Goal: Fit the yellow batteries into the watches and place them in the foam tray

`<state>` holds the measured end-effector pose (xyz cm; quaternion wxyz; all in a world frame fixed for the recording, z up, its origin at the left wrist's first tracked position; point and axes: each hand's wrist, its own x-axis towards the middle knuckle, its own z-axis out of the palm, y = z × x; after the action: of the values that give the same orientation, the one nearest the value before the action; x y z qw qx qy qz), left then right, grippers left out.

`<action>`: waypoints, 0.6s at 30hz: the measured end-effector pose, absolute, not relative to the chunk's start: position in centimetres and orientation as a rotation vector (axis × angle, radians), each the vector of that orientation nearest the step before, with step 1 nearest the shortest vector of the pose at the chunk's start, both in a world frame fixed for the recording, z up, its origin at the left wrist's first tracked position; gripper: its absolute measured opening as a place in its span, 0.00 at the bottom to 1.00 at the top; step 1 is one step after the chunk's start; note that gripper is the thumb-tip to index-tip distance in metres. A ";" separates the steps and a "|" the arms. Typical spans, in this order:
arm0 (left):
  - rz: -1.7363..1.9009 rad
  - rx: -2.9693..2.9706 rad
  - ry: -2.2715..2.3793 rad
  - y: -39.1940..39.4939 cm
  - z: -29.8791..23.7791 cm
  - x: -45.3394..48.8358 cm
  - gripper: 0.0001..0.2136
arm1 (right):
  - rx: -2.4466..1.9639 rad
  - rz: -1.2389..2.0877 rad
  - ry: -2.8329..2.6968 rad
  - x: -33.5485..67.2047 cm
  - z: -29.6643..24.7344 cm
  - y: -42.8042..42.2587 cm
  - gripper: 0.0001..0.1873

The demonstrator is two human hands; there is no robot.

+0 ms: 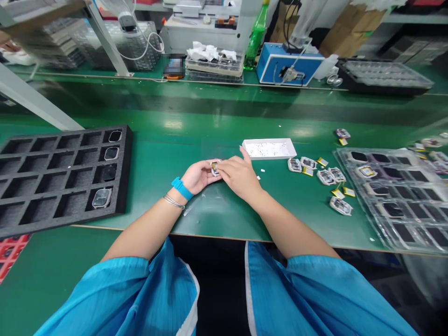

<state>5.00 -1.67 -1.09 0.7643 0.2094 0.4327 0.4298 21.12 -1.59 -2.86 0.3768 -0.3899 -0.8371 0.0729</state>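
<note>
In the middle of the green bench, my left hand (199, 176) is closed around an opened smartwatch case (214, 168) with a yellow and silver part showing inside. The fingers of my right hand (241, 176) are bent over the same case and touch its right side, so that part of it is hidden; whether they pinch something small I cannot see. Just beyond my right hand lies a shallow white tray (269, 156) holding many tiny pieces. Farther right, several opened watch cases (326, 177) lie with yellow and silver batteries (349, 192) beside them.
At the left stands a black foam tray (119, 196) with several watches in its right column. Clear plastic trays (376, 224) with watch parts are stacked at the right. Along the back shelf are a blue box (268, 65), a green bottle (257, 37) and a tray of white tissues (206, 52).
</note>
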 end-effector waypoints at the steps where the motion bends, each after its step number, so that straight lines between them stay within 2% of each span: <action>1: 0.946 0.439 0.933 -1.6 -1.2 4.9 0.10 | -1.009 0.180 -2.169 21.1 -2.9 -1.6 0.10; 4: 0.965 0.487 0.924 -1.5 -1.4 4.7 0.07 | -1.051 0.280 -2.164 21.3 -3.2 -1.5 0.09; 6: 0.964 0.563 0.911 -1.6 -1.5 4.6 0.10 | -1.079 0.465 -2.049 21.5 -3.5 -1.2 0.09; 10: 0.958 0.703 0.858 -1.7 -1.5 4.5 0.19 | -1.030 1.144 -1.650 21.8 -4.0 -0.6 0.24; 12: 0.966 0.766 0.833 -1.8 -1.6 4.4 0.23 | -0.945 1.417 -1.530 21.7 -3.9 -0.5 0.28; 14: 0.985 0.822 0.812 -1.8 -1.8 4.4 0.25 | -0.898 1.497 -1.486 21.4 -3.8 -0.7 0.30; 18: 1.008 0.895 0.772 -1.7 -2.0 4.7 0.26 | -0.910 1.433 -1.463 21.4 -3.9 -1.3 0.32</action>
<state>4.73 -1.75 -2.01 0.7133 0.4037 0.3485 0.4548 21.39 -1.30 -3.92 0.4353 -0.3655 -0.5878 0.5756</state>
